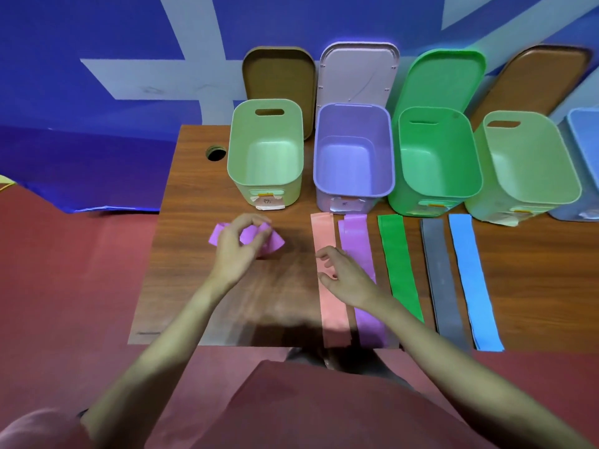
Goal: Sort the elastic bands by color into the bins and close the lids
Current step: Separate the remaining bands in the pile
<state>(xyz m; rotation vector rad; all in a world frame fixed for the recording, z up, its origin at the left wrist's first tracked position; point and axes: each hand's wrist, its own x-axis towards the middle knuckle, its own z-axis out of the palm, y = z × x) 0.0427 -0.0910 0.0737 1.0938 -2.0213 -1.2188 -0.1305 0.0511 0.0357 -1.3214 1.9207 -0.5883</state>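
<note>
Left hand (235, 246) pinches a folded, soft purple band (249, 236) above the wooden table (181, 254).

Bins (353, 157) behind bands (400, 264) on table (181, 254).

The left hand (235, 246) pinches a folded purple band (248, 236) on the wooden surface (194, 254), while the right hand (343, 275) hovers with loosely curled fingers (325, 254) over the pink band (327, 286), before five open bins (353, 157).

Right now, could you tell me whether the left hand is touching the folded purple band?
Touching. The head view shows the left hand with thumb and fingers curled round the folded purple band, pinching it above the table.
</note>
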